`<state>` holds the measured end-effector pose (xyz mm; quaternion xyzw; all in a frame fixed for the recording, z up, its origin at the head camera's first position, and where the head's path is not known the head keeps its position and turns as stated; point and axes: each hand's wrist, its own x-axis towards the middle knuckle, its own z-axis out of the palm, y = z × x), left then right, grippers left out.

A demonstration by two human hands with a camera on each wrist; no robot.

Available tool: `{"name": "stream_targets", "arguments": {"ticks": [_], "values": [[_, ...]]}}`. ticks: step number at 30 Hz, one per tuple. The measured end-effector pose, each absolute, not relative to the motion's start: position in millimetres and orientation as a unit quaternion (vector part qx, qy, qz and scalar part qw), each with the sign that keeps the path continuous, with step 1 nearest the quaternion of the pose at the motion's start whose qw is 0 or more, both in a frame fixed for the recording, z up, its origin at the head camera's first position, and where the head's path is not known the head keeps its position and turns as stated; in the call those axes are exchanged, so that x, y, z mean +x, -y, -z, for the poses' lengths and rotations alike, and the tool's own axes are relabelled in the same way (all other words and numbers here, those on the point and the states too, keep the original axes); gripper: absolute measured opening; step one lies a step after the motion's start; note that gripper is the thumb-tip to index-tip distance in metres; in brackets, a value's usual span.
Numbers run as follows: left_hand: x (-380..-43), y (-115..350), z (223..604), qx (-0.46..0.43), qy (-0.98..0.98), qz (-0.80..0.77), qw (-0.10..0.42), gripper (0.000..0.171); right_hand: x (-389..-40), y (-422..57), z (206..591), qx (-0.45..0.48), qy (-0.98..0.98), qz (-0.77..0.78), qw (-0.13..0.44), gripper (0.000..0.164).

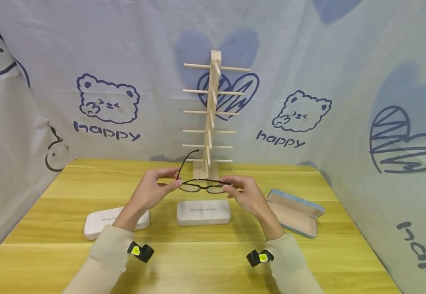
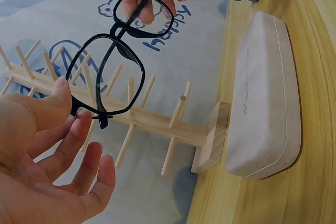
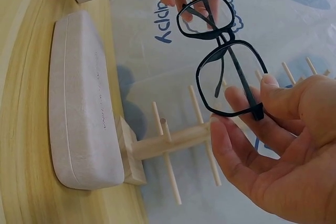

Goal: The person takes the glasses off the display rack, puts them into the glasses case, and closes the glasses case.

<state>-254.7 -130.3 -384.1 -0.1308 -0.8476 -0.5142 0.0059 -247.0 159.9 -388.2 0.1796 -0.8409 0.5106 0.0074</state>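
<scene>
A pair of black-framed eyeglasses (image 1: pixel 203 187) is held up between both hands, above the table and in front of the wooden rack. My left hand (image 1: pixel 153 188) pinches one outer end of the frame between thumb and fingers. The other end is pinched by my right hand (image 1: pixel 247 193). In the left wrist view the lenses of the eyeglasses (image 2: pixel 107 36) are clear. One temple sticks up beside the left hand in the head view. Below the eyeglasses lies a closed white glasses case (image 1: pixel 203 213) with small lettering on its lid.
A wooden display rack (image 1: pixel 213 98) with several pegs stands at the back of the table (image 1: pixel 198 261). Another closed white case (image 1: pixel 103 222) lies left, partly behind the left forearm. At the right rests an open blue case (image 1: pixel 296 212). Printed cloth (image 1: pixel 154 134) hangs around the table.
</scene>
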Motion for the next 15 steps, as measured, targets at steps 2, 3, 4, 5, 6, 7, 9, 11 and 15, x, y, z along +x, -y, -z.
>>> {"name": "stream_targets", "arguments": {"ticks": [2,3,4,5,6,7,9,11,15], "values": [[-254.1,129.2,383.9,-0.135,0.846,0.515,0.008,0.046,-246.9,-160.1,388.4,0.183,0.841,-0.509,0.009,0.030],[-253.7,128.8,383.8,-0.138,0.846,0.515,0.009,0.046,-247.1,-160.2,388.7,0.186,0.841,-0.508,0.010,0.030],[-253.4,128.5,383.6,-0.140,0.846,0.515,0.010,0.045,-247.1,-160.3,389.0,0.189,0.841,-0.507,0.010,0.030],[-253.2,128.1,383.3,-0.143,0.845,0.514,0.010,0.045,-247.1,-160.5,388.9,0.191,0.841,-0.507,0.010,0.030],[-252.9,127.7,382.9,-0.146,0.846,0.514,0.010,0.044,-247.2,-160.7,389.1,0.194,0.841,-0.505,0.012,0.030],[-252.7,127.4,382.6,-0.149,0.845,0.513,0.010,0.043,-246.8,-160.4,388.6,0.191,0.841,-0.506,0.011,0.031],[-252.5,126.9,382.2,-0.156,0.844,0.512,0.009,0.042,-246.5,-160.0,388.1,0.183,0.845,-0.503,0.014,0.030],[-252.3,126.0,381.8,-0.161,0.842,0.514,0.008,0.041,-245.8,-159.7,387.3,0.171,0.850,-0.498,0.016,0.029],[-251.7,123.9,382.5,-0.164,0.837,0.522,0.007,0.038,-245.3,-159.3,387.1,0.151,0.854,-0.497,0.021,0.029]]}}
